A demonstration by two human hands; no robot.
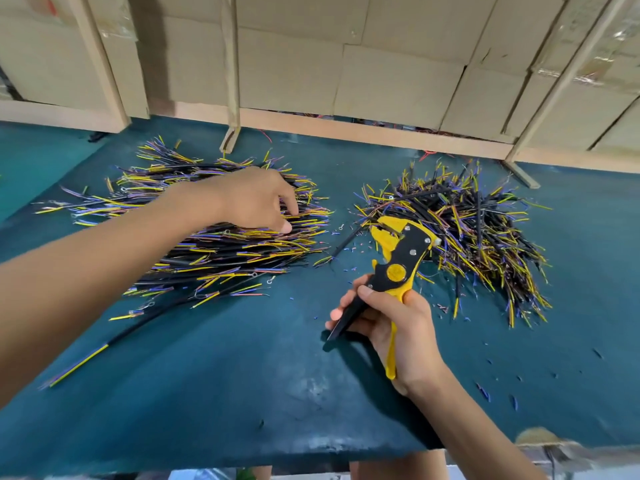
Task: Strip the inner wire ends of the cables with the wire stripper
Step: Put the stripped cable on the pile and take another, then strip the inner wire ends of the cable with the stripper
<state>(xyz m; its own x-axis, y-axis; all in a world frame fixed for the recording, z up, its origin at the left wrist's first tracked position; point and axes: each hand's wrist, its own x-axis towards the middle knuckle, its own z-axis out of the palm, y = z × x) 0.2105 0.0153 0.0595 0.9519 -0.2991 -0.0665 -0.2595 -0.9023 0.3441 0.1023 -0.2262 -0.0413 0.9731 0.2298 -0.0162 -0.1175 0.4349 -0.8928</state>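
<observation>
Two heaps of short black cables with yellow, purple and red inner wires lie on the dark teal table (214,368). My left hand (252,199) reaches over the left heap (221,244), fingertips and thumb down among the wire ends at its right side; whether it pinches a cable is unclear. My right hand (391,327) grips the handles of the yellow-and-black wire stripper (398,261), its jaws pointing up and away toward the right heap (485,237). No cable sits in the jaws.
Loose cables (79,362) trail toward the near left of the table. Small insulation scraps (349,251) dot the surface between the heaps and at the right. Cardboard panels in a wooden frame (346,133) close off the back edge.
</observation>
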